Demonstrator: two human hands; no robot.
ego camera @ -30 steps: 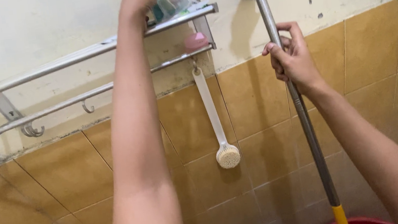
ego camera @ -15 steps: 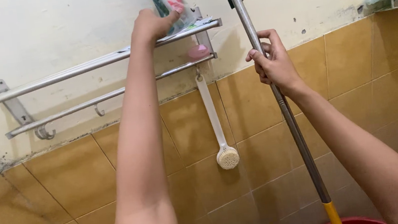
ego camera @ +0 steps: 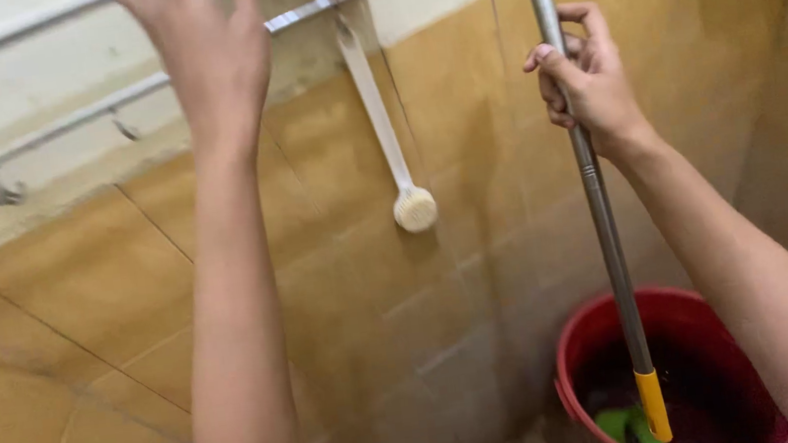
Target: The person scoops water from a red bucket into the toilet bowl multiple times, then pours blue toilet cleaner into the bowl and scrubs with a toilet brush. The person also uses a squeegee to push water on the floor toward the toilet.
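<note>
One right hand (ego camera: pixel 587 78) grips the mop pole (ego camera: pixel 605 226); left hand (ego camera: pixel 209 59) open by rack (ego camera: pixel 53 133).

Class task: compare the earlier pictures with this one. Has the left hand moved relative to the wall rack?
Yes. The left hand has come down off the rack's top shelf and is now open in front of the rack rails.

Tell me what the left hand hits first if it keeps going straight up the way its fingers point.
Likely the upper bar of the metal rack on the wall: the left hand is raised, fingertips near it. Depth is unclear, so it may pass in front.

Right hand (ego camera: pixel 587 78) around mop pole (ego camera: pixel 599 216) over red bucket (ego camera: pixel 580 349); left hand (ego camera: pixel 209 59) at wall rack (ego camera: pixel 53 133).
</note>
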